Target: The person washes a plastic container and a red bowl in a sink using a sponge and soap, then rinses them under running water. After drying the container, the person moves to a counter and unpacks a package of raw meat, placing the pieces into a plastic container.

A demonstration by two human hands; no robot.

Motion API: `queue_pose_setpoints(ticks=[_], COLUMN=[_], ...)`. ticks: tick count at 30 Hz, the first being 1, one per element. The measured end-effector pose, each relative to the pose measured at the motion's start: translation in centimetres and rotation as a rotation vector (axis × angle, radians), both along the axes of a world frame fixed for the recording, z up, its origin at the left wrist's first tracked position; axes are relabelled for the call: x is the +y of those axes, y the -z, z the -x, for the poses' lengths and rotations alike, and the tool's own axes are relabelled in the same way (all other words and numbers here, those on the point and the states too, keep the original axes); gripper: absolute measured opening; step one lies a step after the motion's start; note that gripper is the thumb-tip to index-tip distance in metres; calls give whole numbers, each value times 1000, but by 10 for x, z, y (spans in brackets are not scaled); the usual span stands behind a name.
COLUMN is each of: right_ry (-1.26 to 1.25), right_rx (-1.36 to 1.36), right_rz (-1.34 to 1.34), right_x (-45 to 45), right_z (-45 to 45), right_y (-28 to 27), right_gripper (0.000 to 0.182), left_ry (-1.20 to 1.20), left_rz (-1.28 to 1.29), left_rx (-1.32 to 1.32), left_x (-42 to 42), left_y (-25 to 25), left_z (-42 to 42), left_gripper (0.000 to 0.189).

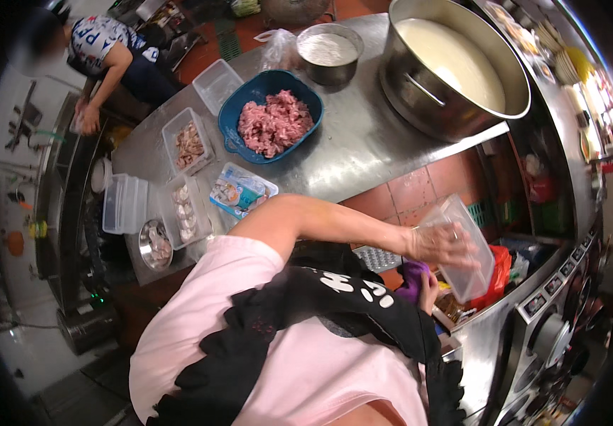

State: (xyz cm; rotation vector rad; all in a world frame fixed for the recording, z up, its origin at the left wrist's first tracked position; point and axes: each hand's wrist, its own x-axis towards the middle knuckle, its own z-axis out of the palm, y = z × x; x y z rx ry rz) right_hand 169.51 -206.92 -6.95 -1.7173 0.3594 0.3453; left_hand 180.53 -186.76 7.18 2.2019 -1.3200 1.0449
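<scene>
My left hand (447,245) reaches far right, blurred, its fingers spread over a clear plastic container (468,266) tilted on edge. Whether it grips the container or only touches it, I cannot tell. Just below, my right hand (429,293) is partly hidden by the black apron (338,298) and closed on a purple cloth-like item (414,279). On the steel table ahead stand a blue plastic basin (226,114) of minced meat (275,123), a steel pot (333,72) of white powder, and a large steel pot (423,96) of pale liquid.
Plastic boxes of meat strips (189,145) and white round pieces (184,213), a sealed blue package (240,189) and a small steel bowl (155,261) stand at left. A red bag (498,277) lies behind the container. Another person (109,58) leans at upper left.
</scene>
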Motion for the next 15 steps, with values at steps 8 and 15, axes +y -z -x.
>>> queue_pose_setpoints(ticks=[8,15], right_ry=[473,-620], right_rx=[-309,-869], right_rz=[-288,472], right_x=[57,141], right_z=[6,-74], right_y=[-154,-93], right_gripper=[22,45], left_ry=[-121,-60], left_rz=[246,796], left_rx=[960,1330], left_x=[16,59], left_y=[29,70], left_z=[26,24], left_gripper=[67,74])
